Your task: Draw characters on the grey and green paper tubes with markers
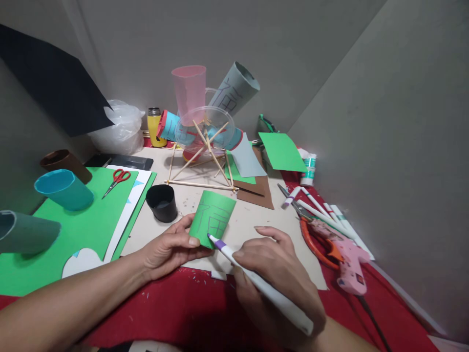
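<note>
My left hand (174,247) grips a green paper cup (214,215) near its lower end, tilting it above the pale board. Dark strokes of a written character show on the cup's side. A white marker pen (271,296) with a purple tip end is held in my right hand (276,264), and its tip touches the green surface near the lower strokes. Left of the green cup stands a black paper cup (161,203). Behind it rises a wooden stick frame (201,186) carrying a wheel with clear discs (223,122) and several coloured paper cups around it.
Red-handled scissors (120,176) and blue (66,190), brown (66,164) and grey cups (31,232) are on green sheets at left. A pink glue gun (351,264), orange-handled scissors (318,244) and several markers lie right. A yellow bottle (156,128) stands behind.
</note>
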The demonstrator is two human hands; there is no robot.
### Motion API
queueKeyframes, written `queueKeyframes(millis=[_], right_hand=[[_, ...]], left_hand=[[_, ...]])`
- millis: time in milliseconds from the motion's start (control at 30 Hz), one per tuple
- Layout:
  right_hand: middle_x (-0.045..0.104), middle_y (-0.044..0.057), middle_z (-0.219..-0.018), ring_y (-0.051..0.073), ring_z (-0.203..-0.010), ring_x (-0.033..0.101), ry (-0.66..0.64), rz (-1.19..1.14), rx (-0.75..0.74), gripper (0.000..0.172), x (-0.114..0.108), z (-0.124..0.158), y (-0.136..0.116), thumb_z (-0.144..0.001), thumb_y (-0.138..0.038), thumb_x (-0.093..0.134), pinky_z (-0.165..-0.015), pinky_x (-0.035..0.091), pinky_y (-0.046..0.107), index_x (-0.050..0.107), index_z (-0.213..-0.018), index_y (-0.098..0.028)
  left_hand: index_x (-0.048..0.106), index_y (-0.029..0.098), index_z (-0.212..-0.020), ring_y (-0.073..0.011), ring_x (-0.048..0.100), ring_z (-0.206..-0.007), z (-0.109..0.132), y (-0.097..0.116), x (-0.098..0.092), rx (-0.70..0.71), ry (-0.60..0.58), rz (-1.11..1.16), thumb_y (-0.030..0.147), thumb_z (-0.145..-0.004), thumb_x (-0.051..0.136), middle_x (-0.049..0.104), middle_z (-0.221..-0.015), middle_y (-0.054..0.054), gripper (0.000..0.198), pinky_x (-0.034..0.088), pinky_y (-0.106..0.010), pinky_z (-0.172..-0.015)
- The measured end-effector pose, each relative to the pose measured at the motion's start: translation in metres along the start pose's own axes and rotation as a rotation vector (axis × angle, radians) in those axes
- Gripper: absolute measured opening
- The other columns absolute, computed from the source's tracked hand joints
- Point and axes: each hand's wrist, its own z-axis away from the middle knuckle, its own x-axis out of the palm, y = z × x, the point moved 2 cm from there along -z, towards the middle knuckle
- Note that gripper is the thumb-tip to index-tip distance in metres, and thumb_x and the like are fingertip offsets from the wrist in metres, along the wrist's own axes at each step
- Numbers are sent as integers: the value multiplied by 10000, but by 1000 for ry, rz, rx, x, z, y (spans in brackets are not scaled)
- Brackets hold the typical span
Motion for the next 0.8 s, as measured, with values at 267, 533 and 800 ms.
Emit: queueKeyframes(millis=[267,533,800], right_hand=[[648,-69,-637,95,-554,631,-20,16,-9,187,-4,-4,-1,-813,-30,559,-911,445,375,573,-846,-214],[616,-72,-616,111,-544,615,54,47,28,168,-2,1,1,-827,-62,532,-892,455,406,559,-855,-225],[633,-65,-628,118,-563,633,32,55,27,177,-3,1,2,-803,-62,553,-890,447,407,556,-890,-216]], left_hand=[[608,177,-1261,-215,656,-1034,-2,1,0,-4,12,8,103,-700,750,695,-1126,-78,583,457,-435,-1041],[618,181,-1237,-243,650,-1094,0,3,-1,3,-18,41,70,-732,663,698,-1191,-92,519,406,-487,-1092],[605,173,-1253,-256,645,-1099,0,4,-4,-6,-23,53,95,-733,644,705,-1203,-109,527,420,-478,-1064]])
